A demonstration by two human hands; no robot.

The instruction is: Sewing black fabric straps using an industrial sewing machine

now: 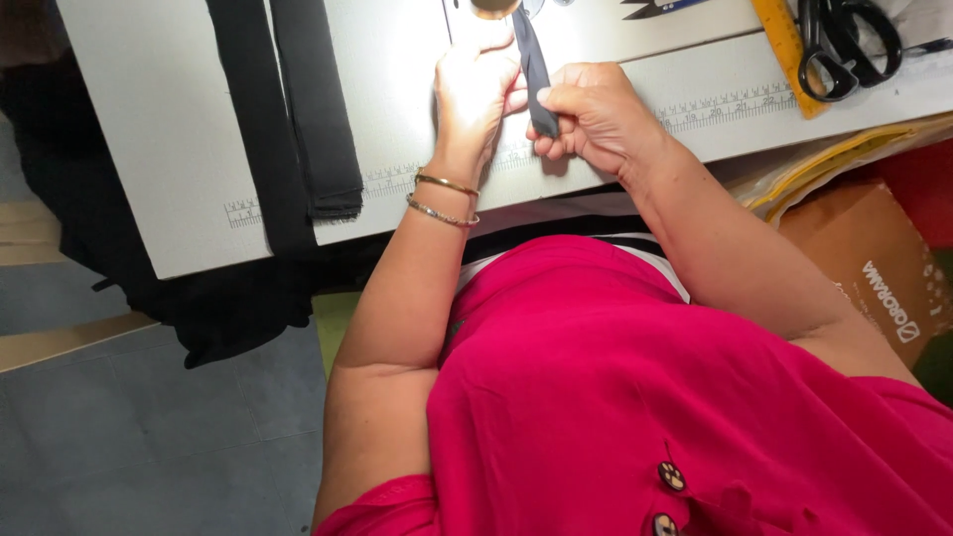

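Black fabric strip (533, 69) pinched taut: left hand (475, 94) guiding above, right hand (596, 119) fingers (552, 121) clamping end. Best kept flat against tabletop (179, 129).

Count, placed relative to the table (179, 149):
- Hands: 2, left hand (475, 84) and right hand (596, 114), both over the table's near edge.
- Narrow dark strip (533, 74): 1, pinched between both hands.
- Wide black strips (288, 109): 2, side by side on the table's left part.
- Bangles (444, 199): 2, at the near edge.
- Scissors (844, 45): 1, far right corner.
- Yellow ruler (787, 45): 1, just left of the scissors.
- Buttons (670, 476): 2, below the table, on the pink garment.
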